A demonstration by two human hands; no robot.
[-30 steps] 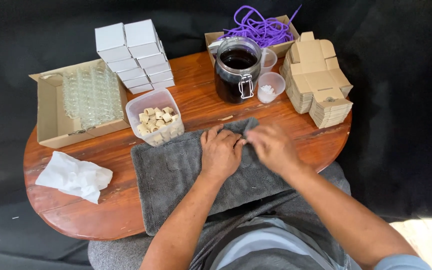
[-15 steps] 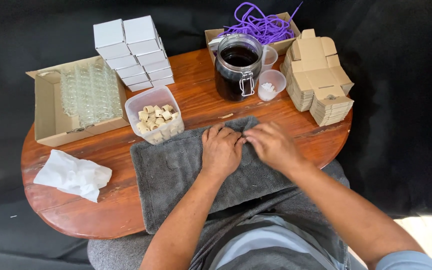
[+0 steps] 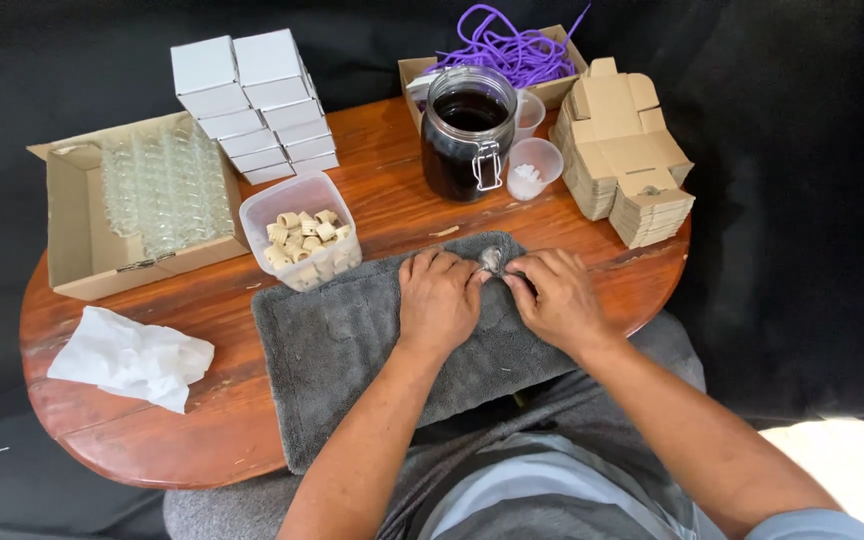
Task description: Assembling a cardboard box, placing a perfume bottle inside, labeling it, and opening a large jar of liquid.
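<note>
Both my hands rest on a grey towel (image 3: 352,350) spread over the near side of a round wooden table (image 3: 152,430). My left hand (image 3: 439,300) and my right hand (image 3: 555,298) meet fingertip to fingertip around a small clear glass bottle (image 3: 492,260) at the towel's far edge. The bottle is mostly covered by my fingers. Just left of my hands stands a clear plastic tub of small cork stoppers (image 3: 302,232).
A cardboard box of small glass bottles (image 3: 157,195) sits at left, with a stack of white boxes (image 3: 252,105) behind. A dark-filled glass jar (image 3: 467,135), small plastic cups (image 3: 533,165), flat brown cartons (image 3: 627,150), purple cord in a box (image 3: 512,50), crumpled white tissue (image 3: 132,358).
My hands stay together at the towel's far edge, fingers shifting only slightly around the small bottle. Nothing else on the table has moved.
</note>
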